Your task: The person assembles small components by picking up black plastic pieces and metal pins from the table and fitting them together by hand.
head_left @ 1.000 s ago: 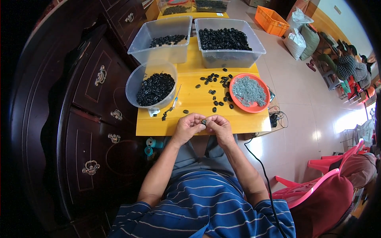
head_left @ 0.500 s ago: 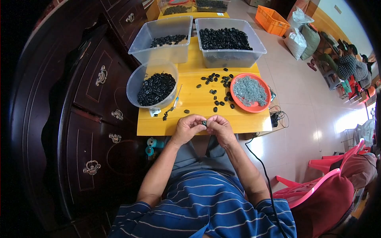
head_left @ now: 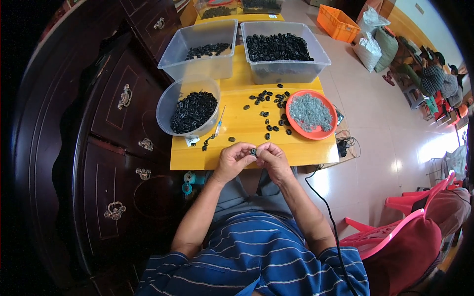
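Between my fingertips, at the near edge of the yellow table, is a small black oval plastic piece (head_left: pixel 253 152). My left hand (head_left: pixel 233 160) pinches it from the left, and my right hand (head_left: pixel 274 160) closes on its right side. Whether the right fingers also hold a tiny metal part is hidden. Similar black oval pieces (head_left: pixel 268 128) lie loose beyond my hands. An orange-red plate (head_left: pixel 337 118) heaped with small silvery metal parts (head_left: pixel 310 112) stands at the right. Left of my hands lies a thin screwdriver-like tool (head_left: pixel 220 121) with a pale blue handle.
A round clear tub (head_left: pixel 160 111) of black pieces stands on the table's left. Two rectangular clear bins (head_left: pixel 173 63) (head_left: pixel 284 75) with more black pieces stand at the back. Dark drawers (head_left: pixel 108 113) line the left; a pink chair (head_left: pixel 382 237) and black cable (head_left: pixel 323 200) are at right.
My hands stay almost in place, still pinching the black oval piece, which looks slightly tilted. The view has shifted a little. Far right, a seated person has moved slightly.
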`<control>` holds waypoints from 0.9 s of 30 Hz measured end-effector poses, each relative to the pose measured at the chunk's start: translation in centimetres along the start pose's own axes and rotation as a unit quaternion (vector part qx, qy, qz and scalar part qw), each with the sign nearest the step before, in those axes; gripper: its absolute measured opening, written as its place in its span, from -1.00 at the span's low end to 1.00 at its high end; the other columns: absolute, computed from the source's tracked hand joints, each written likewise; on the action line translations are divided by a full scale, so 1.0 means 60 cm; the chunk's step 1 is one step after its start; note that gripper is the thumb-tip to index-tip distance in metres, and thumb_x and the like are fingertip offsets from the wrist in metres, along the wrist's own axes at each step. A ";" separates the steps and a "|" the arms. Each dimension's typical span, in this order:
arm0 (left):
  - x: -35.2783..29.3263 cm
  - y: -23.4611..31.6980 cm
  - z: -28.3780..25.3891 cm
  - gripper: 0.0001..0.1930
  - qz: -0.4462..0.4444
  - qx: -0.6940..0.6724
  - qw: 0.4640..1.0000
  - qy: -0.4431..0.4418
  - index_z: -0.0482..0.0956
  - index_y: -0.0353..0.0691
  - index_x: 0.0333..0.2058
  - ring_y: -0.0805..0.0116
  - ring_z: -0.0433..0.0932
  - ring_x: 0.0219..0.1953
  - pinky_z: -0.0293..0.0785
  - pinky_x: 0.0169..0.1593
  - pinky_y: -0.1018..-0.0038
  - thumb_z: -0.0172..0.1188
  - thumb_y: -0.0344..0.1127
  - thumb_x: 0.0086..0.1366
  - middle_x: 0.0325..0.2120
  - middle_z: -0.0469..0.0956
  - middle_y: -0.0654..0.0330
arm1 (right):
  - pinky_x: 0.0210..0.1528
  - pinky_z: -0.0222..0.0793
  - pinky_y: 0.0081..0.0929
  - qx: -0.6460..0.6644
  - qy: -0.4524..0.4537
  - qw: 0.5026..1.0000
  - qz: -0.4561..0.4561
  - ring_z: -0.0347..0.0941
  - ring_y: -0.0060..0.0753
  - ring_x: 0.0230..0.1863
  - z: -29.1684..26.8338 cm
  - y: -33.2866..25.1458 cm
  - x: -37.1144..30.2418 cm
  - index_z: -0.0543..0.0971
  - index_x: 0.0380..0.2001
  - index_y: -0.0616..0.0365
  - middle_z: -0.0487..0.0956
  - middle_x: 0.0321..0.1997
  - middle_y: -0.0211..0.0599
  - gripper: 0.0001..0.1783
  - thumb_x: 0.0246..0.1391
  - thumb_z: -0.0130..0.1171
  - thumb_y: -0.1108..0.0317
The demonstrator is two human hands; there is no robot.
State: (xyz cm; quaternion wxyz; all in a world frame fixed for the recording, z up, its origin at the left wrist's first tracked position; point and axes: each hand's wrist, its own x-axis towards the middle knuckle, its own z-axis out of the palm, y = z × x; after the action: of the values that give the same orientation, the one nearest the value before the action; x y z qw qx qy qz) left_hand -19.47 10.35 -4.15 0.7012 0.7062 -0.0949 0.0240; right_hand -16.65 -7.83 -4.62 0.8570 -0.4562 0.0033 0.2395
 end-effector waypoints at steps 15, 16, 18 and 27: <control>0.007 0.001 0.009 -0.71 -0.005 0.016 1.000 -0.011 0.61 -0.32 -0.04 0.67 0.56 -0.34 0.53 -0.23 0.66 0.33 -0.57 0.27 -0.35 0.63 0.35 | -0.33 0.42 -0.66 0.019 -0.009 1.000 0.015 0.45 -0.69 -0.44 -0.010 -0.006 0.003 0.58 -0.29 0.09 0.56 -0.42 -0.53 -0.96 0.27 0.23 0.41; 0.008 0.008 0.017 -0.75 0.000 0.025 1.000 0.018 0.62 -0.32 -0.07 0.66 0.56 -0.36 0.53 -0.24 0.66 0.33 -0.55 0.27 -0.38 0.63 0.35 | -0.33 0.41 -0.67 0.021 -0.010 1.000 0.013 0.44 -0.69 -0.44 -0.012 -0.007 0.004 0.58 -0.29 0.09 0.56 -0.42 -0.53 -0.96 0.27 0.24 0.41; 0.008 0.009 0.027 -0.79 0.005 0.034 0.998 0.047 0.63 -0.32 -0.11 0.66 0.56 -0.38 0.53 -0.25 0.65 0.34 -0.53 0.27 -0.41 0.62 0.36 | -0.33 0.40 -0.68 0.011 0.008 1.000 -0.004 0.44 -0.70 -0.44 -0.010 -0.006 0.005 0.57 -0.29 0.09 0.56 -0.42 -0.53 -0.96 0.26 0.24 0.41; 0.013 -0.012 0.030 -0.91 -0.059 0.033 0.996 0.058 0.56 -0.25 -0.36 0.68 0.46 -0.47 0.40 -0.36 0.68 0.27 -0.44 0.35 -0.51 0.51 0.42 | -0.30 0.37 -0.70 -0.067 0.059 0.988 -0.126 0.43 -0.74 -0.40 -0.003 0.003 0.011 0.55 -0.29 0.13 0.57 -0.39 -0.53 -0.93 0.21 0.24 0.52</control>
State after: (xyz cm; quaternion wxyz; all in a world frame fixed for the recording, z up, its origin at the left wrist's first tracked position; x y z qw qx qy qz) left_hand -18.74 8.47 -4.73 0.6821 0.7307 -0.0115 0.0265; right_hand -16.09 -7.61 -5.04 0.8464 -0.5224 -0.0200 0.1018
